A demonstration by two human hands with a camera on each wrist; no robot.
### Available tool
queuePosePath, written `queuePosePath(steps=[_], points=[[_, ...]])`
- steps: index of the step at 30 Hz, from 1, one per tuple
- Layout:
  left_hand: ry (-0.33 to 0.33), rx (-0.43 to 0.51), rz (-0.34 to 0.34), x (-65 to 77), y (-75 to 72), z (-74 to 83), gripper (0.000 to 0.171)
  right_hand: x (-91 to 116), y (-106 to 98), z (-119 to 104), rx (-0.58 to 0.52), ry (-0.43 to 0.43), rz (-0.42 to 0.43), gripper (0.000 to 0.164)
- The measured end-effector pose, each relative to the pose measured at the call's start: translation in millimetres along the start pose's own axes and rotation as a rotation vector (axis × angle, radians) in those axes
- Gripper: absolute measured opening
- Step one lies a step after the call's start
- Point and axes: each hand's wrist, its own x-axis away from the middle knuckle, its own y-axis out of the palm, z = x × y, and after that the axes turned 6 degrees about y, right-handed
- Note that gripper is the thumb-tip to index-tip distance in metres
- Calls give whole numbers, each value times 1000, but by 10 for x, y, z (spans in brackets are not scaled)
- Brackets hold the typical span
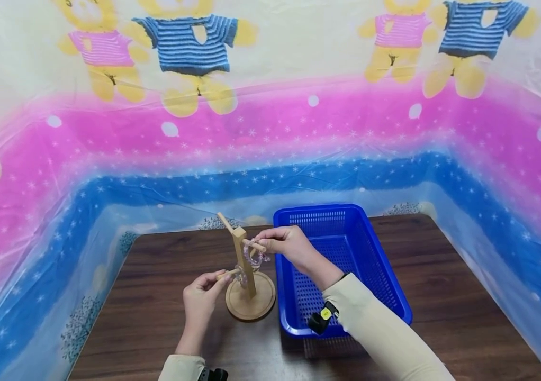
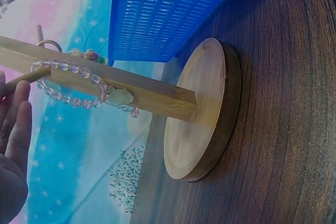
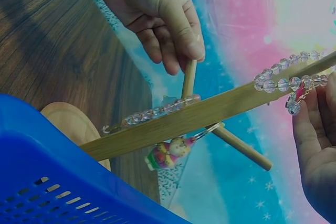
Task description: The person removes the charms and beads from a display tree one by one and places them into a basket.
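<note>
A wooden stand (image 1: 246, 264) with a square post, a round base and several pegs stands upright on the table. My left hand (image 1: 199, 299) pinches the end of a lower peg (image 3: 189, 80). On that peg hangs a clear pinkish beaded bracelet (image 2: 74, 68) with a pale charm (image 2: 119, 96). My right hand (image 1: 294, 248) is at the upper peg, where thumb and fingers pinch a second beaded bracelet (image 3: 282, 84) looped over the peg. From another peg hangs a keychain with a colourful figure (image 3: 170, 153). The right fingertips are partly cut off in the right wrist view.
A blue perforated plastic basket (image 1: 391, 270) stands right of the stand, under my right forearm. The dark wood-grain table (image 1: 156, 296) extends on both sides. Behind it hangs a printed pink and blue cloth (image 1: 270, 121).
</note>
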Motion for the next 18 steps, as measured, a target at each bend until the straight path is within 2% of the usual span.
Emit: queuePosePath(steps=[18], points=[[-1,5,8,-7,4,-15,11,125,-108,-116,59,-47,-35,25]])
